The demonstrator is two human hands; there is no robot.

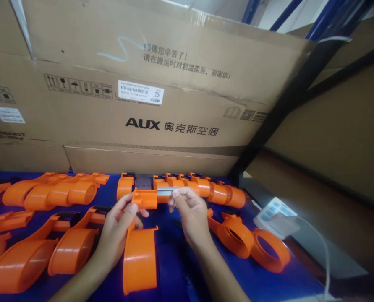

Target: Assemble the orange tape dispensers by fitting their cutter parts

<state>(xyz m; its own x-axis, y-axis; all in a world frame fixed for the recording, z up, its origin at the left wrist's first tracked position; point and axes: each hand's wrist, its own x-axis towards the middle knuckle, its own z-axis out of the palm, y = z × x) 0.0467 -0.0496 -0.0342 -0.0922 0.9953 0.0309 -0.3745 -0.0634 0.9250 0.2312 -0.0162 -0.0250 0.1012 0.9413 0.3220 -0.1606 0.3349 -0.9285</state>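
My left hand (119,224) is closed round the arm of an orange plastic part (139,260), which looks like a tape dispenser body. Its broad curved band hangs below the fingers, while its boxy head points right. Between thumb and fingers, my right hand (191,209) pinches a thin silver metal strip (165,191). The strip's left end meets the right end of the head; whether it sits inside cannot be seen. Behind the hands, a grey rectangular piece (143,182) lies between similar orange bodies, some with black heads.
More orange bodies (76,249) stand in rows on the blue table surface (171,272) at left. Others (270,249) lie to the right. A cardboard wall (180,155) rises behind, with a dark metal post (278,100) at right. A white box with a cable (276,214) sits beside the table.
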